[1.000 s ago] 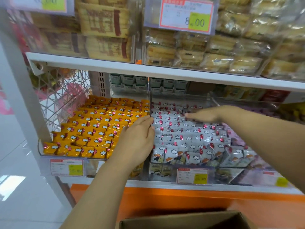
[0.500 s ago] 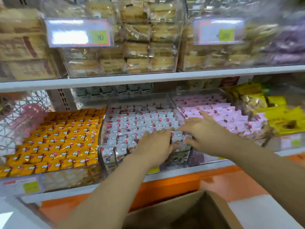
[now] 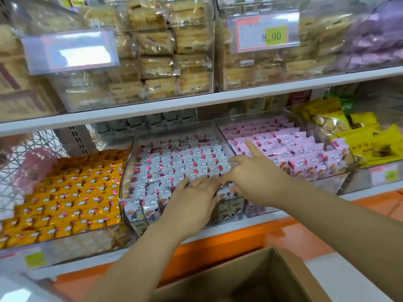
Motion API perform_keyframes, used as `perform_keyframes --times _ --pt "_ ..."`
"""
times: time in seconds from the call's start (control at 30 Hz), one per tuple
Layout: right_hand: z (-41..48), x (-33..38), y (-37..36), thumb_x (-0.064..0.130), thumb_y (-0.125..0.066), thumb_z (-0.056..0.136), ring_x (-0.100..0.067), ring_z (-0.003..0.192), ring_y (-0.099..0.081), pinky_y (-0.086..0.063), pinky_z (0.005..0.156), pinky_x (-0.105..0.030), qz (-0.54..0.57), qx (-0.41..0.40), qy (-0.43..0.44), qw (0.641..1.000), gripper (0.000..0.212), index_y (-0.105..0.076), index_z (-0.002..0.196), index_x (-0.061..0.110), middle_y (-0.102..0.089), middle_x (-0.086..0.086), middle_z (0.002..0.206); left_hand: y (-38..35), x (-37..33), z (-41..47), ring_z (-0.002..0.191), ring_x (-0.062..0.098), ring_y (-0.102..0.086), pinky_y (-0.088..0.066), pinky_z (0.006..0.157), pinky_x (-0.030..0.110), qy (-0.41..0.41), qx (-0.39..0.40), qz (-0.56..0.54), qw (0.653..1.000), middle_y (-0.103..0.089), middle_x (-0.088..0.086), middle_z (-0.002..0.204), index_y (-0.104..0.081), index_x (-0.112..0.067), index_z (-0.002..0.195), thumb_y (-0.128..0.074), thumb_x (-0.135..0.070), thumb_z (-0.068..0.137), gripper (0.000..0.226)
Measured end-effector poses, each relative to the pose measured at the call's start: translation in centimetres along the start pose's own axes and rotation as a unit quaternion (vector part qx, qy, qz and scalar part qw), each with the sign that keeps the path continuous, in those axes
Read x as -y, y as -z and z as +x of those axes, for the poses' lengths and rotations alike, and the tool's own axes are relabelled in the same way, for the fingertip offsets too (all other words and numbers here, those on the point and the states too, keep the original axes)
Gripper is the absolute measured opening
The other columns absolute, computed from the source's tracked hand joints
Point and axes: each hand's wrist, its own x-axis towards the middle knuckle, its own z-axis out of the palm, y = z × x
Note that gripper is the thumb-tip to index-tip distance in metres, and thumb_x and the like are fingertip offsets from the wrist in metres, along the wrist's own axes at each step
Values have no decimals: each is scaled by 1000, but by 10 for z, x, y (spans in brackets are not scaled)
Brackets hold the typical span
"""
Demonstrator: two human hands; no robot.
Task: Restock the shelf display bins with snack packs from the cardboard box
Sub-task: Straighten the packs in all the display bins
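A clear middle bin (image 3: 127,171) on the lower shelf holds rows of white snack packs (image 3: 174,162). My left hand (image 3: 192,201) lies flat on the front rows of those packs, fingers straight. My right hand (image 3: 248,177) rests on the front right corner of the same bin, fingers spread and forefinger stretched toward the pink packs (image 3: 292,149) in the bin to the right. Neither hand holds a pack. The brown cardboard box (image 3: 246,277) stands open below the shelf; its inside is dark.
Orange packs (image 3: 65,199) fill the left bin. Yellow packs (image 3: 366,140) sit at the far right. The upper shelf (image 3: 196,101) carries clear bins of beige cakes with price tags (image 3: 263,33). An orange base panel (image 3: 218,245) runs below the lower shelf.
The view swung right. Both hands moved from the back and left side of the white-pack bin to its front rows; the right hand now sits at the front right corner.
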Motion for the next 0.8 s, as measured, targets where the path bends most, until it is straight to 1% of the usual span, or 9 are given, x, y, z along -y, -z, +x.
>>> perform_keyframes --times 0.07,0.13,0.23,0.3,0.37,0.43,0.53,0.63,0.8 --pt "5 0 -1 20 -51 95 -15 134 -36 15 112 -53 5 -17 -16 1000 33 -58 124 36 -61 -2 125 1 0 9 146 13 -14 -7 118 43 17 9 13 1000 -18 -10 159 -16 -31 151 -24 -39 104 48" --pt "8 0 0 20 -51 95 -16 134 -36 16 112 -51 18 -22 -25 999 33 -59 123 35 -61 -2 125 3 -1 13 147 14 -13 -7 118 46 23 16 15 999 -16 -12 159 -18 -33 151 -24 -40 104 48" --pt "1 -3 6 25 -52 95 -15 130 -41 6 117 -43 59 5 4 998 29 -60 122 33 -61 0 123 9 0 8 147 15 -10 -6 118 51 0 65 21 998 -16 -13 159 -19 -38 150 -26 -42 103 47" --pt "-7 -8 12 30 -51 96 -14 131 -40 -5 117 -35 110 -10 16 994 31 -58 126 32 -58 2 129 16 0 5 145 16 -18 -10 118 52 -11 67 31 997 -22 -11 157 -25 -36 149 -31 -44 102 48" --pt "-19 -14 11 31 -53 95 -15 129 -41 -19 113 -31 183 -98 -4 978 32 -59 127 28 -58 3 131 20 -5 6 137 16 -35 -21 116 48 -12 15 -5 1000 -36 -9 151 -33 -31 146 -40 -45 99 50" --pt "-32 -17 0 25 -60 92 -20 122 -50 -28 108 -32 246 -207 -48 946 29 -65 120 22 -64 2 122 19 -15 9 123 17 -49 -37 106 40 -11 -39 -85 996 -50 -5 139 -39 -28 143 -49 -42 96 51" --pt "-47 -15 -30 11 -72 79 -34 116 -57 -39 101 -50 238 -279 -97 925 31 -70 110 15 -66 -8 119 14 -31 17 113 21 -56 -49 91 37 8 -52 -117 992 -59 1 128 -45 -26 138 -55 -39 94 48" --pt "-53 -11 -50 10 -78 74 -36 126 -48 -32 105 -51 231 -256 -94 934 50 -64 122 19 -56 -10 134 9 -37 24 110 26 -58 -51 86 38 41 -46 -106 992 -61 5 125 -42 -26 139 -59 -37 91 52" --pt "-55 -13 -47 15 -67 86 -29 139 -31 -19 113 -45 286 -252 -88 920 48 -55 132 23 -43 -4 146 3 -37 19 108 24 -59 -48 86 33 41 -71 -132 988 -65 6 120 -51 -21 134 -58 -38 92 46"
